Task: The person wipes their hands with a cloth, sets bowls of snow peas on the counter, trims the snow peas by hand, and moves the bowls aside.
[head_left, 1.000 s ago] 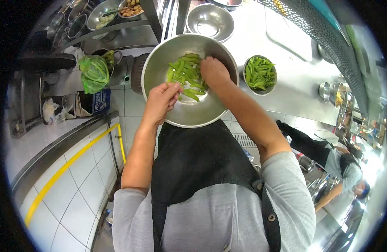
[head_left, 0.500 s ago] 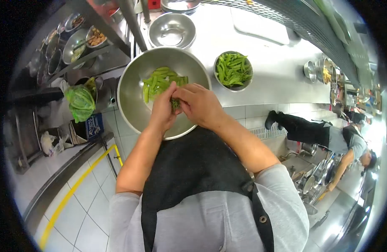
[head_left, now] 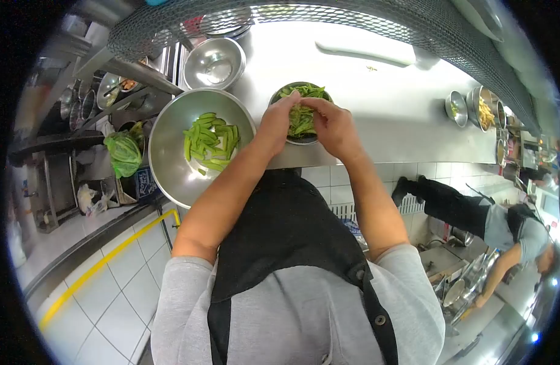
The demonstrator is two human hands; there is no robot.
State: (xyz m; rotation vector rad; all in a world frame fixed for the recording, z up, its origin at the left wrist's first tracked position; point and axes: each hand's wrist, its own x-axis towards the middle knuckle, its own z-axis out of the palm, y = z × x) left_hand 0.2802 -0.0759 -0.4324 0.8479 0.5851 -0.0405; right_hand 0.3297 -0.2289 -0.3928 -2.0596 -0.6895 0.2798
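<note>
At upper centre, left hand point(head_left: 276, 126) and right hand point(head_left: 340, 131) are cupping over the small bowl point(head_left: 302, 141) (can't tell if gripping anything), work shifting from the big bowl point(head_left: 169, 167), mid-left; pods point(head_left: 198, 142) are lying in both.

Cannot tell held greens point(head_left: 301, 124) from resting ones between left hand point(head_left: 278, 123) and right hand point(head_left: 337, 129), nor see all of the small bowl point(head_left: 302, 143) beneath. Cannot trace the near-right rim of the large bowl point(head_left: 164, 152) behind the left forearm point(head_left: 231, 191). Cannot identify the tiny, blurred items point(head_left: 535, 149) at far right.
</note>
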